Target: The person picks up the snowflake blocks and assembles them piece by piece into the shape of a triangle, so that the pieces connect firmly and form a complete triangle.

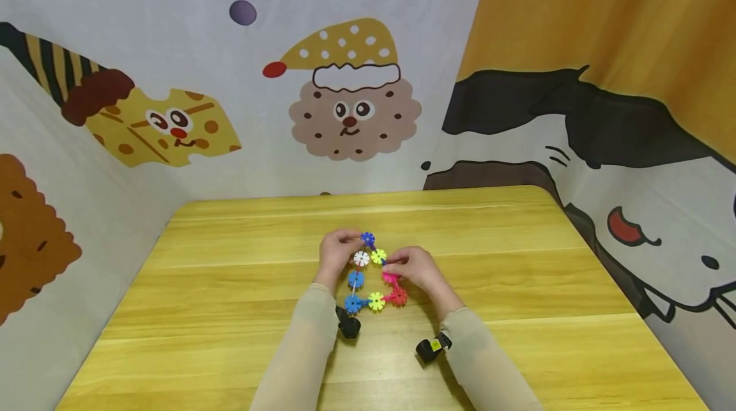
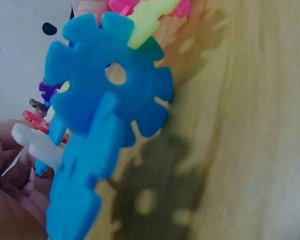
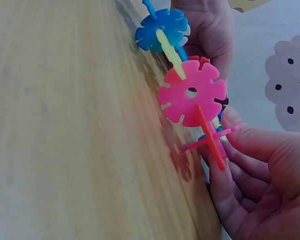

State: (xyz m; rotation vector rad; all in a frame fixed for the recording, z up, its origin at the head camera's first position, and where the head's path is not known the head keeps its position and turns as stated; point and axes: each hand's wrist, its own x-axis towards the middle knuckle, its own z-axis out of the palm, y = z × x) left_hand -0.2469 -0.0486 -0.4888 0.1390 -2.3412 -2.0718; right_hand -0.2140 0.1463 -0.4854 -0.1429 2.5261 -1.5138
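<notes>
A loop of slotted plastic snowflake discs (image 1: 376, 301), in blue, yellow, red, pink and white, is held just over the table. On its far left side my left hand (image 1: 336, 254) grips the loop between the white disc (image 1: 361, 259) and the dark blue disc (image 1: 368, 239). My right hand (image 1: 416, 265) pinches its right side, near the pink disc (image 1: 390, 277). In the right wrist view thumb and fingers close round the discs beside a big pink disc (image 3: 192, 95). Light blue discs (image 2: 107, 75) fill the left wrist view, partly hiding the left hand (image 2: 12, 190).
Both hands work above a wood-grain table (image 1: 230, 309). Cartoon-printed cloth (image 1: 259, 130) hangs behind it and at both sides. Black wrist devices (image 1: 428, 349) are strapped under each beige sleeve (image 1: 483, 360).
</notes>
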